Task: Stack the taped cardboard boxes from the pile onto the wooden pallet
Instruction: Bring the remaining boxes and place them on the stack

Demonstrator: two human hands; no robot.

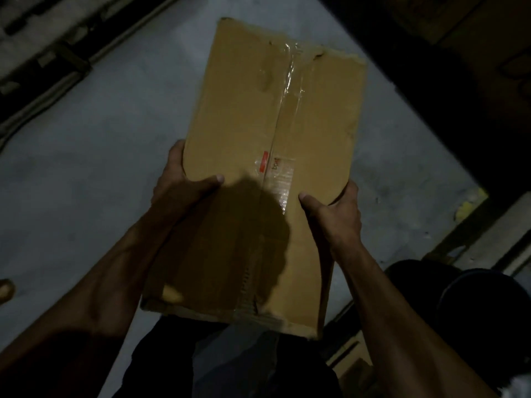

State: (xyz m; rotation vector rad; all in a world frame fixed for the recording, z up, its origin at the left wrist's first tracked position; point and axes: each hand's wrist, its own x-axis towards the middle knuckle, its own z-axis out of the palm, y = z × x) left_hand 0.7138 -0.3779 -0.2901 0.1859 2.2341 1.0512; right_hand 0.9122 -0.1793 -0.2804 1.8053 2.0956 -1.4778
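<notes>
A long brown cardboard box [244,116] with clear tape along its middle seam is held up in front of me above a grey concrete floor. My left hand [181,182] grips its left edge, thumb lying on the top face and fingers wrapped underneath. My right hand [336,208] grips the right edge the same way, thumb on top near the tape. The box's far corners are crushed and torn. No pallet shows clearly in this dim view.
Grey floor [100,145] spreads to the left and beyond the box. Dark shapes, seemingly more cardboard boxes [474,30], stand at the upper right. A dark round object [477,297] sits at my lower right. Dark pipes or rails [43,61] run along the upper left.
</notes>
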